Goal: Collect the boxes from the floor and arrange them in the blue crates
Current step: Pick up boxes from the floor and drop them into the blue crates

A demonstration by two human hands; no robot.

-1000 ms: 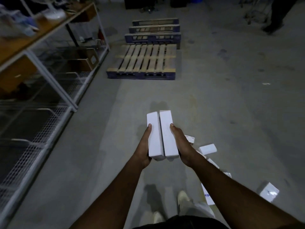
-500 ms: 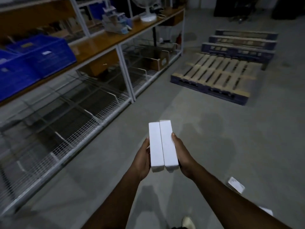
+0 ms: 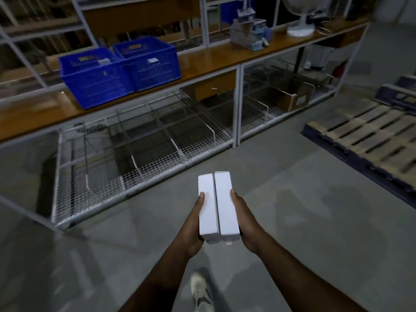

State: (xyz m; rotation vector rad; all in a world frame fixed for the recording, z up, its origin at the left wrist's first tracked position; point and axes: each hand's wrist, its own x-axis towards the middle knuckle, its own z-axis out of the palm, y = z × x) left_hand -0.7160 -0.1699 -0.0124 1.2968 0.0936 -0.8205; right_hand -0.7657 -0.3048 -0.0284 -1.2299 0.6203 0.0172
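Note:
Two long white boxes (image 3: 217, 206) lie side by side, pressed together between my hands at the centre of the view. My left hand (image 3: 196, 221) grips the left box's outer side. My right hand (image 3: 244, 221) grips the right box's outer side. Two blue crates stand next to each other on the wooden shelf at upper left: the nearer left crate (image 3: 94, 83) and the right crate (image 3: 153, 64). Small white items show inside both crates. The boxes are well short of the shelf, over the concrete floor.
A white metal rack (image 3: 236, 104) carries the wooden shelf, with wire-mesh bins (image 3: 144, 158) below. A cardboard box (image 3: 292, 95) sits on the lower right tier. A wooden pallet (image 3: 369, 136) lies on the floor at right. A fan (image 3: 300, 21) stands on the shelf. My shoe (image 3: 200, 291) shows below.
The view has swung left from the pallets toward the rack, bringing both blue crates into full sight. The scattered floor boxes have left the view. Both hands keep holding the two boxes.

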